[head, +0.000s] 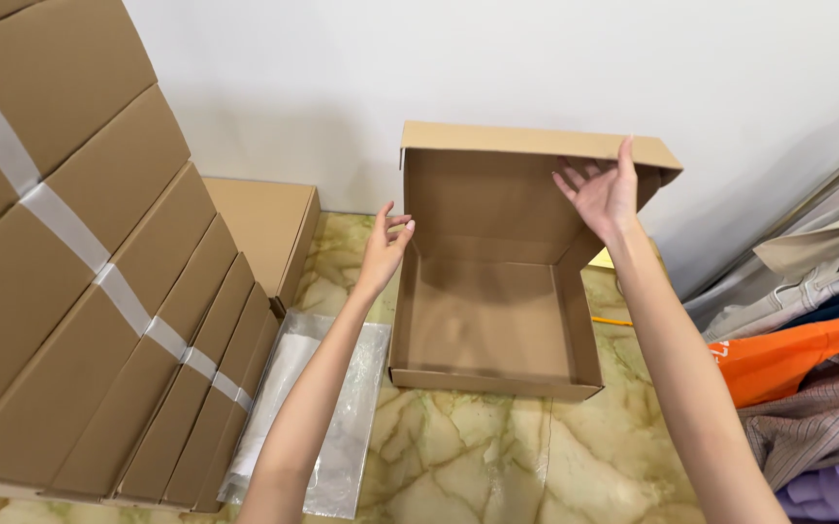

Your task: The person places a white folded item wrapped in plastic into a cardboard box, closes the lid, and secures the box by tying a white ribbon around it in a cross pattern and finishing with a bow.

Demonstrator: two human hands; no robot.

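Two spread hands tend a matte corrugated cardboard mailer box (pixel 492 325) on the marble floor (pixel 458 456): right hand (pixel 602 194) touching its upright lid, left hand (pixel 384 247) beside the left wall; opening faces up.

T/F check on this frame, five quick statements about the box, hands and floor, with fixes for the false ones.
1. The cardboard box lies open with its lid raised. True.
2. The right hand rests on the floor. False: it touches the raised lid near its top edge.
3. The box holds folded clothes. False: its inside is bare; the clothes lie in a pile to the right.
4. The left hand is by the box's left wall, fingers spread. True.
5. The clear plastic bag lies inside the box. False: it lies on the marble floor, left of the box.
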